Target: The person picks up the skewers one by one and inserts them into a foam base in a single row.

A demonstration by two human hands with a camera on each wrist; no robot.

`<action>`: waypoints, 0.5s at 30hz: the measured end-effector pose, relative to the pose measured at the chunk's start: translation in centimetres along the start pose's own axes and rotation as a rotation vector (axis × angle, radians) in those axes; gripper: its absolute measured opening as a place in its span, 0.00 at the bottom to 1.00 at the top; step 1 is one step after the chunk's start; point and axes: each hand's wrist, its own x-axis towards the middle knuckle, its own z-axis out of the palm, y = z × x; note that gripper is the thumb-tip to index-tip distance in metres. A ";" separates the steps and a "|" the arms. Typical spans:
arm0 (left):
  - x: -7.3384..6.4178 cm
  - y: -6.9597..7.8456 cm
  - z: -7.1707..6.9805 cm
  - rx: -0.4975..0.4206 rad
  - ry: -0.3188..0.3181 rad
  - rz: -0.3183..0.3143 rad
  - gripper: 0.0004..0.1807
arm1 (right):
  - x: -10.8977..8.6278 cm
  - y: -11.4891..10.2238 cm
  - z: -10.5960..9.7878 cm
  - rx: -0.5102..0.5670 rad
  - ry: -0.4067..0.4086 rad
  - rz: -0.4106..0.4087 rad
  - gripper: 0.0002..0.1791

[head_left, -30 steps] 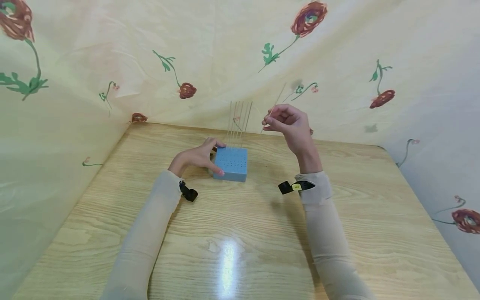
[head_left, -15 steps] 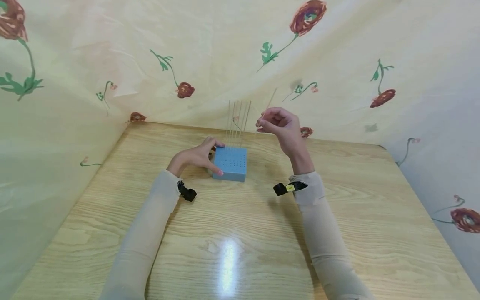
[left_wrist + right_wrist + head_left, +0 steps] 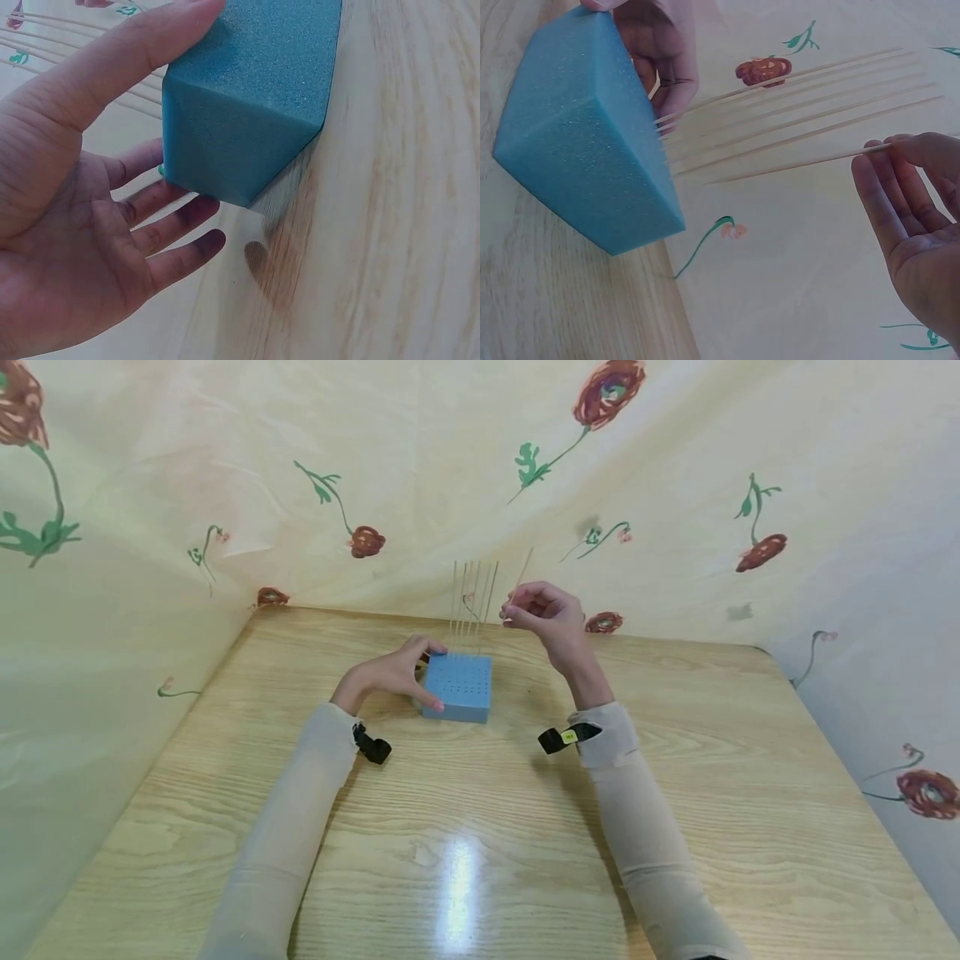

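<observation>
A blue foam block point(image 3: 459, 685) with rows of small holes in its top lies on the table. My left hand point(image 3: 386, 678) grips its left side, thumb at the front edge and fingertips at the back. Several thin wooden skewers point(image 3: 817, 133) stand in a row along the block's back edge. Just right of that row, my right hand point(image 3: 551, 620) pinches one more skewer point(image 3: 802, 163) between thumb and fingers. Its lower tip hangs in the air, apart from the foam, in the right wrist view.
The wood-grain table point(image 3: 420, 860) extends on all sides of the block. A cream cloth with printed flowers point(image 3: 435, 460) hangs behind the table and along both sides. Both wrists carry black strapped cameras, the right one point(image 3: 551, 741) near the block's right side.
My right hand has moved left and slightly down with its skewer, closing on the standing row. The left hand keeps its grip, and the block stays in place.
</observation>
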 end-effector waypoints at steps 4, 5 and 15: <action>0.0 0.0 0.0 0.005 0.005 0.000 0.53 | 0.0 0.3 0.1 -0.016 0.002 0.005 0.08; 0.0 0.0 0.0 0.006 0.006 0.001 0.54 | 0.0 0.4 0.1 -0.018 0.004 0.005 0.10; 0.1 -0.3 -0.1 0.039 0.001 0.008 0.57 | -0.1 0.9 0.2 -0.037 0.002 0.024 0.07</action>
